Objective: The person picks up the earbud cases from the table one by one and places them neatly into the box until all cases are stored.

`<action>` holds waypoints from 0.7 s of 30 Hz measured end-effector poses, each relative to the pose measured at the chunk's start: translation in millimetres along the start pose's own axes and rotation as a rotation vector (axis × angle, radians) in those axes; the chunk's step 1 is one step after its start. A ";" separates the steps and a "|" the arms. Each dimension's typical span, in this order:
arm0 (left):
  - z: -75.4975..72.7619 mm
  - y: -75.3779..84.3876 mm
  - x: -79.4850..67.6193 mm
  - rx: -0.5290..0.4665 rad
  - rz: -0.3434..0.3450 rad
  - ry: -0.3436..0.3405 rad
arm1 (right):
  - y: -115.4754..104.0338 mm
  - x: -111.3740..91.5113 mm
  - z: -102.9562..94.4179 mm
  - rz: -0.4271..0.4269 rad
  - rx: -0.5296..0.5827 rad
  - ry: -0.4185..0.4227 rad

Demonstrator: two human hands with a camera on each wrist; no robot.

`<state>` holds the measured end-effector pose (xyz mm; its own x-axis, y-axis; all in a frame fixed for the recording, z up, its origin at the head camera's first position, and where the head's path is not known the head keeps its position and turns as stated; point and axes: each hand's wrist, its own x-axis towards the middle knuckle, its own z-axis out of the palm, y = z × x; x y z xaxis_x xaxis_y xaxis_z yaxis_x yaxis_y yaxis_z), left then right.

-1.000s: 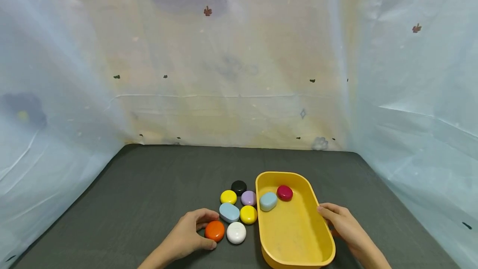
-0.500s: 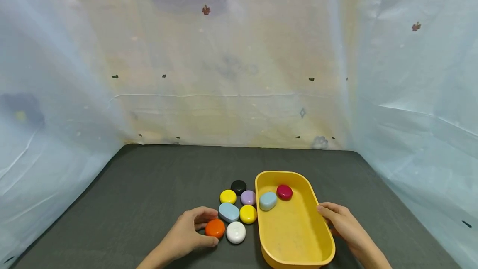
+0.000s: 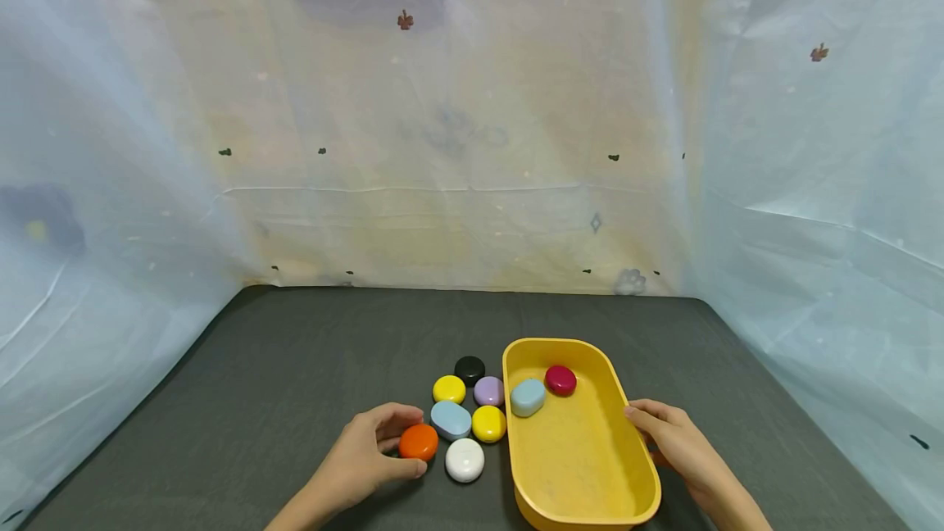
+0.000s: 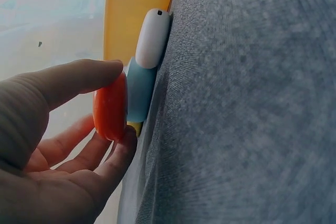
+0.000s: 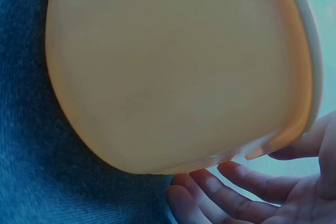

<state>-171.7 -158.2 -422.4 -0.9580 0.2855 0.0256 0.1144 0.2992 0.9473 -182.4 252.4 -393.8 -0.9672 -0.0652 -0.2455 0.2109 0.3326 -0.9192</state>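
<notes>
My left hand (image 3: 366,451) pinches a glossy orange pebble-shaped piece (image 3: 418,442) between thumb and fingertips. The left wrist view shows that orange piece (image 4: 110,108) held on edge-side view, a little off the grey cloth. Close by on the cloth lie a white piece (image 3: 465,460) and a light blue oval piece (image 3: 451,419). A yellow tray (image 3: 583,465) stands to the right, with a pale blue piece (image 3: 528,397) and a dark red piece (image 3: 560,381) inside. My right hand (image 3: 674,441) grips the tray's right side, thumb at the rim and fingers against the outer wall (image 5: 173,103).
Between the left hand and the tray, two yellow pieces (image 3: 489,424), a purple piece (image 3: 489,391) and a black piece (image 3: 469,370) are clustered on the dark grey cloth (image 3: 354,342). A printed plastic sheet (image 3: 472,146) closes off the back and both sides.
The orange piece has risen a little from the cloth and shifted slightly left with my left hand, away from the white piece. My right hand and the tray keep their places.
</notes>
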 end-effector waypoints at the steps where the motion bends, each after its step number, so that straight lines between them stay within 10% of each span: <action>1: 0.0 0.1 -0.1 0.001 0.000 0.002 | -0.1 0.0 0.0 -0.001 0.000 0.000; 21: 4.7 1.5 0.1 -0.078 -0.016 0.029 | -0.4 -0.1 2.0 0.011 0.009 0.019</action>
<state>-170.4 -153.4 -422.4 -0.9669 0.2544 0.0184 0.0792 0.2309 0.9698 -182.1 250.4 -394.0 -0.9674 -0.0434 -0.2496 0.2226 0.3244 -0.9194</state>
